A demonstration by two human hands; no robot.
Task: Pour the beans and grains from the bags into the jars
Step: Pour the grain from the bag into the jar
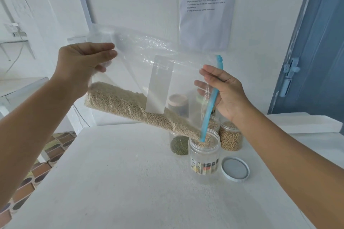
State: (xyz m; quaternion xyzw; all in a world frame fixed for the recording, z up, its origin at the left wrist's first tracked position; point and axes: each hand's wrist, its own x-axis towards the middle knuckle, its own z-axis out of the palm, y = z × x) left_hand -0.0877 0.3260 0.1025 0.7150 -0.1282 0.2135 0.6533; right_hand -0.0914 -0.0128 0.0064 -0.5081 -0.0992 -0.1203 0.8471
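Note:
A clear plastic zip bag point(149, 57) with a blue zip strip is tilted down to the right. Pale beans point(130, 106) lie along its lower edge and spill from the bag's mouth into an open clear jar point(204, 156) with a printed label. My left hand point(81, 65) grips the bag's raised bottom corner. My right hand point(223, 89) holds the bag at the blue strip, just above the jar. The jar's white lid point(235, 168) lies flat on the table to its right.
Behind the open jar stand a jar of green beans point(179, 145), a jar of yellow beans point(230, 135) and more jars, partly hidden by the bag. All rest on a white table point(130, 182). A printed sheet point(206, 5) hangs on the wall. A blue door is at the right.

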